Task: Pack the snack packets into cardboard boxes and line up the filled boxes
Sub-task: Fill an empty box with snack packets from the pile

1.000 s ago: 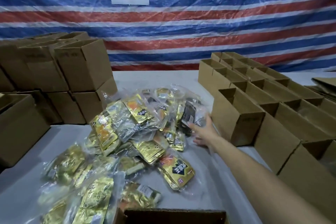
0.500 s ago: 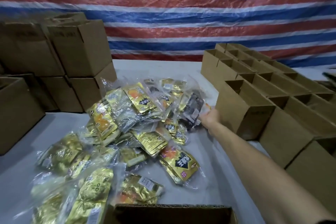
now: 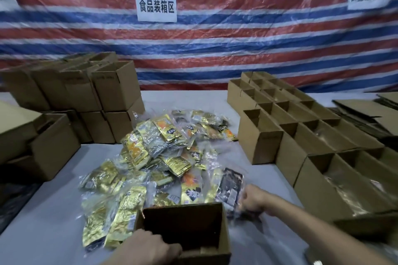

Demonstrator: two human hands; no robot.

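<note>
A heap of gold and orange snack packets (image 3: 163, 153) in clear wrappers covers the middle of the grey table. An open cardboard box (image 3: 221, 226) stands at the near edge. My left hand (image 3: 148, 247) grips its near rim, fingers curled over the edge. My right hand (image 3: 253, 199) holds a dark snack packet (image 3: 229, 189) in clear plastic just right of the box's far corner. The inside of the box is dark and I cannot tell what it holds.
Closed cardboard boxes (image 3: 112, 90) are stacked at the back left, with a larger box (image 3: 53, 148) at the left edge. Rows of open boxes (image 3: 301, 135) fill the right side. Flat cardboard sheets (image 3: 366, 109) lie far right. A striped tarp hangs behind.
My right hand has pulled the dark packet from the far right of the heap back to the near box. The view has tilted, and my left hand now shows on the box rim.
</note>
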